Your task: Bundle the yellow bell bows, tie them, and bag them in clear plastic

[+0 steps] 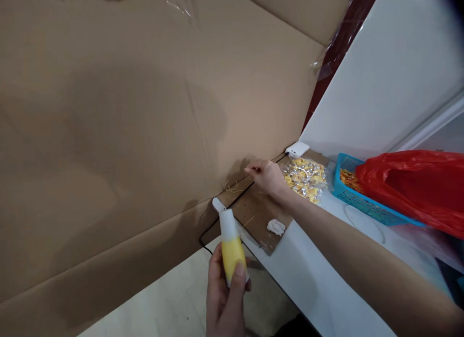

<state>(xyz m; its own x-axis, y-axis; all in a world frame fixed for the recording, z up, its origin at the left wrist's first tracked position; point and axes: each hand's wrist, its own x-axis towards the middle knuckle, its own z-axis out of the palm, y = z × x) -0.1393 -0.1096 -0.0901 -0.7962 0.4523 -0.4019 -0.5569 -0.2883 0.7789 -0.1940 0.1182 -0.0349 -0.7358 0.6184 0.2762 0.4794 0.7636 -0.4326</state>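
My left hand (pixel 226 298) is wrapped round a tapered yellow-and-white bottle (pixel 232 250), its narrow white end pointing up and away. Farther forward, over the cardboard mat (pixel 261 216), my right hand (pixel 268 177) has thumb and fingertips pinched together. Whatever may be between those fingertips is too small to make out. Thin yellowish strands (pixel 232 187) lie to the left of them, against the cardboard panel (pixel 145 109). A black cable (pixel 241 194) passes beneath my right hand, between a white box (pixel 297 149) and a small white piece (pixel 218 204).
Beside my right forearm lies a clear bag of small yellow-and-silver pieces (pixel 306 177). A blue basket (pixel 377 206) with orange strands and a red plastic bag (pixel 413 182) stands at right on the white table (pixel 308 269). Crumpled white tissue (pixel 276 227) rests on the mat.
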